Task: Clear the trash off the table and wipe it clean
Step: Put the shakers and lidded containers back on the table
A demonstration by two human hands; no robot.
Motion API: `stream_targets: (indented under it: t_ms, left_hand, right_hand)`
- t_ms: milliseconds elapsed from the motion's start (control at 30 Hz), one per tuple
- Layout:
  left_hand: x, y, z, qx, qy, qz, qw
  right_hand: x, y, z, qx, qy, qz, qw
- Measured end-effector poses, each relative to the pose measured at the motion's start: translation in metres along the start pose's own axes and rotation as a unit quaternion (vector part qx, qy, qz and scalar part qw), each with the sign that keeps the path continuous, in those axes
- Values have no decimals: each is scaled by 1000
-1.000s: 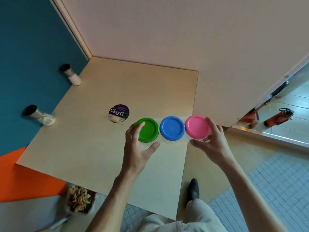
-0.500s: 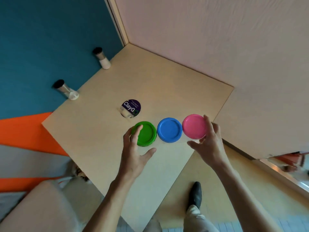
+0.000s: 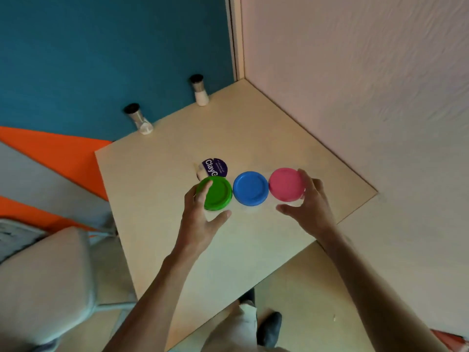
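The left hand [image 3: 200, 219] curls around the green tub [image 3: 215, 193] and the right hand [image 3: 308, 209] around the pink tub [image 3: 286, 184], a grip on each end, probably to carry the row as one. The blue tub [image 3: 250, 188] sits squeezed between them, lids touching. All three lids are round, smooth plastic. Just beyond the green one lies a purple-labelled tub [image 3: 214, 167] on the pale, matte table [image 3: 177, 153]; two shakers [image 3: 138, 118] stand at its far left edge.
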State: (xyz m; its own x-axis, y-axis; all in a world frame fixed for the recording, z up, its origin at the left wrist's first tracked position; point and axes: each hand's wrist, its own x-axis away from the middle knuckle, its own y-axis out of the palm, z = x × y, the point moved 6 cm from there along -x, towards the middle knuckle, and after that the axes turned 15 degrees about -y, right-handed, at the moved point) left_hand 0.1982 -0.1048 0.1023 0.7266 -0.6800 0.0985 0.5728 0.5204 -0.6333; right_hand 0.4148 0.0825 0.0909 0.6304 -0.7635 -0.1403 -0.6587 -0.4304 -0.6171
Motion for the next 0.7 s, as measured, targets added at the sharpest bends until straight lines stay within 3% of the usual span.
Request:
stream_targets:
  t_ms: [233, 400, 700]
  left_hand:
    - [-60, 3, -10, 13, -47, 54, 997]
    - [-105, -6, -16, -35, -71, 106, 991]
    - [-190, -34, -34, -17, -143, 135, 980]
  right_hand:
    - [-92, 20, -1, -2, -51, -49, 998]
    - [-150, 44, 0, -10, -58, -66, 996]
    - [-262, 91, -31, -30, -123, -90, 988]
